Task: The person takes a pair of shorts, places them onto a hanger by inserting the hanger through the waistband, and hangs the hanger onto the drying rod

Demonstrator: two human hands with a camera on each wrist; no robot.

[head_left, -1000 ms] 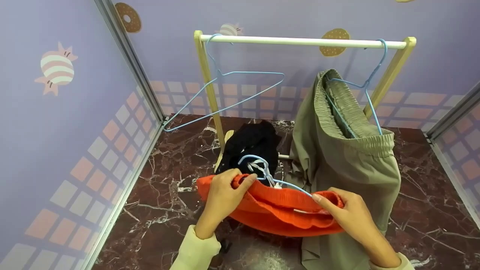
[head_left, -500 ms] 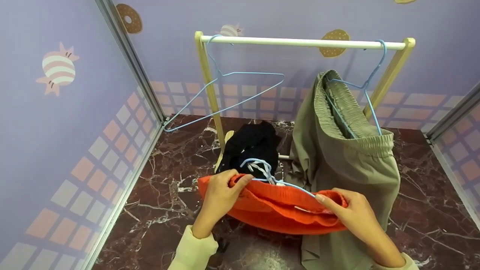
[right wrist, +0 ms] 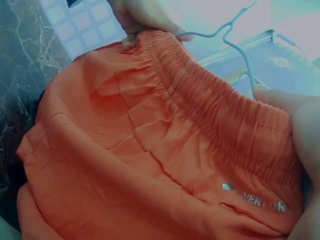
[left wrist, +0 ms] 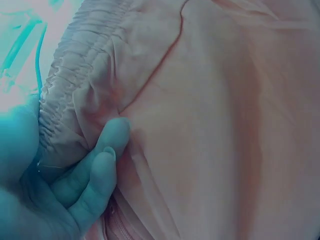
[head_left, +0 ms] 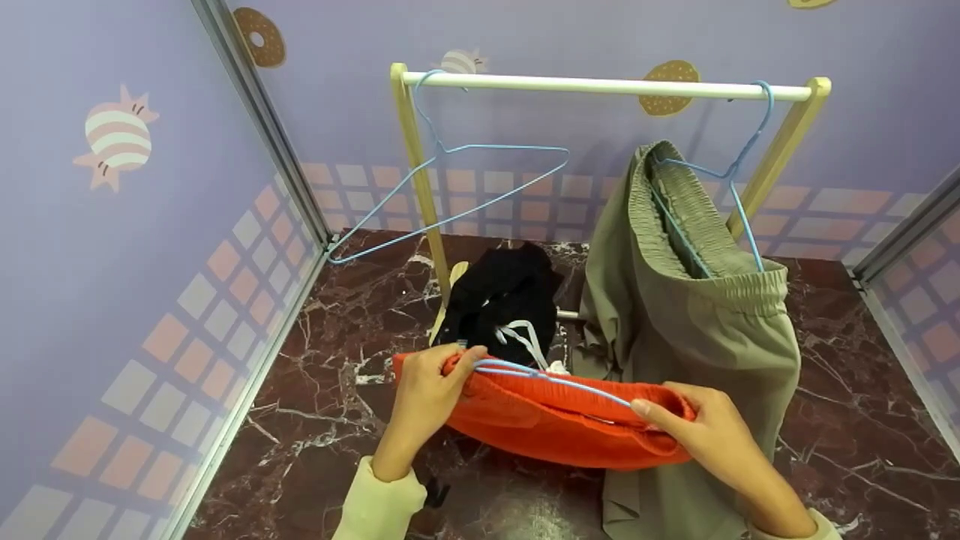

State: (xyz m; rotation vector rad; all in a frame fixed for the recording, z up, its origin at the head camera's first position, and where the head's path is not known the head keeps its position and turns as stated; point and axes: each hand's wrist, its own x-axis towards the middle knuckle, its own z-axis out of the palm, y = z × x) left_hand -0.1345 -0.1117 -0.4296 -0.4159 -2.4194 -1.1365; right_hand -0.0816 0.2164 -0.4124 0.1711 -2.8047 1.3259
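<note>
Orange elastic-waist shorts (head_left: pixel 555 441) stretch between both hands in front of the rack. My left hand (head_left: pixel 426 384) grips the left end of the waistband, thumb on its inner side; in the left wrist view its curled fingers (left wrist: pixel 102 170) press the cloth below the gathers. My right hand (head_left: pixel 709 420) pinches the right end, thumb beside the blue wire hanger (head_left: pixel 577 385). That hanger sits within the waistband, its hook leaning over toward the left hand; its lower part is hidden by cloth. The right wrist view shows the gathered waistband (right wrist: pixel 215 100) and small printed lettering.
Ahead stands a wooden rack with a white rail (head_left: pixel 600 85). A bare blue hanger (head_left: pixel 457 217) hangs at its left, khaki pants (head_left: pixel 697 337) on another hanger at its right. Black clothing (head_left: pixel 502 292) with white drawstrings lies on the marble floor (head_left: pixel 315 420). Patterned walls close in both sides.
The hanger's hook has tipped down from standing up to lying along the waistband toward the left hand. My left hand has shifted slightly left; the right hand has barely moved.
</note>
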